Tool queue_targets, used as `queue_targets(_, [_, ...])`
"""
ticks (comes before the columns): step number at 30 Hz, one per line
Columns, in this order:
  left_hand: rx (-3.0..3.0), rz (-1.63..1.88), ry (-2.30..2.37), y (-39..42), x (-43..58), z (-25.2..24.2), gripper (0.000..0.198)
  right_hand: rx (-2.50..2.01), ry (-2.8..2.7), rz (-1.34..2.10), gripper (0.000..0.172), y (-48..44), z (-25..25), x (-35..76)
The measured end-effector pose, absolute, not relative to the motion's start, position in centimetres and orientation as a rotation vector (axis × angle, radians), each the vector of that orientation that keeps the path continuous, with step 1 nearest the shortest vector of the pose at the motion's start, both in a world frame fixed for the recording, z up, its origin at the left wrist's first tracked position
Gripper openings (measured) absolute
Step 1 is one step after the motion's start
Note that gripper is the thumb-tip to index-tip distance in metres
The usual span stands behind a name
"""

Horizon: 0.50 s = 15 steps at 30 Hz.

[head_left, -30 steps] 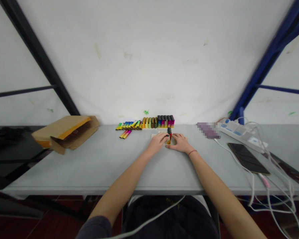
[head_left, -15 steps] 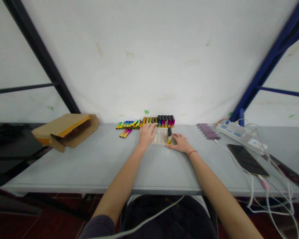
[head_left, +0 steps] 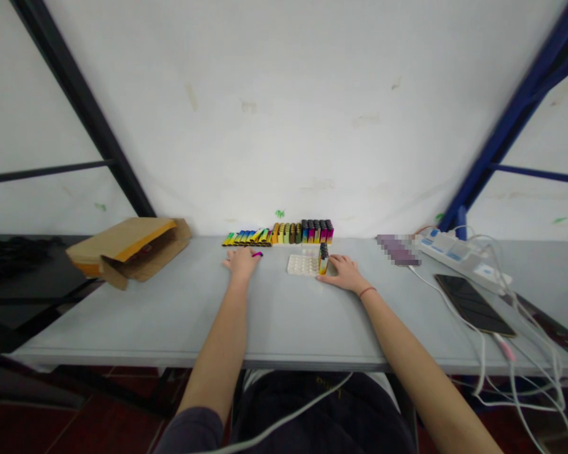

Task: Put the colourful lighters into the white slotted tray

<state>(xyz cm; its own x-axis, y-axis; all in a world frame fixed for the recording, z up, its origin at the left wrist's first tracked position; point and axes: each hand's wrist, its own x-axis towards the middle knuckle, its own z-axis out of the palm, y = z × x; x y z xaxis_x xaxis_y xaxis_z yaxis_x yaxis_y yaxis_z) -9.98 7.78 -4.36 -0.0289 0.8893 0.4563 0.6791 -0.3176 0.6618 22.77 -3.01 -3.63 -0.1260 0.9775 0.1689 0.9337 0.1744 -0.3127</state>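
Note:
My left hand [head_left: 241,263] is low over the table, its fingers curled over one or two multicoloured pieces that look like lighters. A magenta end [head_left: 258,254] sticks out at its right side; the rest is hidden beneath the hand. My right hand [head_left: 344,273] holds the right end of a pale tray with round pockets [head_left: 303,265]. Its thumb is at the front and its fingers are against a short row of upright black-topped lighters [head_left: 323,260] in the tray. The pockets to the left of that row show bare.
Behind the tray stand upright lighters with black tops [head_left: 317,232] and a yellow-green group [head_left: 286,233]. More lie flat in a row [head_left: 247,238] by the wall. An open cardboard box [head_left: 127,249] sits left; a phone [head_left: 474,304], power strip [head_left: 464,258] and white cables are right.
My left hand has moved left from the tray to the two lighters lying in front of the flat row, covering them. My right hand has stayed at the tray.

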Motion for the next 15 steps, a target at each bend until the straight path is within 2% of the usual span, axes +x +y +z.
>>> queue_targets(3, [2.024, 1.0, 1.971, 7.3, -8.7, -3.8, 0.027, -1.822, -2.127, 0.192, 0.073, -3.1, -3.6, 22.7])
queue_targets(5, [2.036, 0.877, 2.003, 6.9, -7.8, -3.3, 0.021, -1.818, -2.13, 0.191, 0.072, -3.1, -3.5, 22.7])
queue_targets(8, [2.055, 1.01, 1.652, 6.3, -6.3, -2.4, 0.016, -1.814, -2.133, 0.18, 0.072, -3.2, -3.4, 22.7])
queue_targets(10, [1.923, 1.099, 1.413, 5.8, -5.3, -1.8, 0.02, -1.816, -2.133, 0.18, 0.071, -3.2, -3.5, 22.7])
queue_targets(15, [1.549, 0.991, 1.247, 4.2, -3.1, -0.8, 0.028, -1.813, -2.131, 0.195, 0.07, -3.2, -3.5, 22.7])
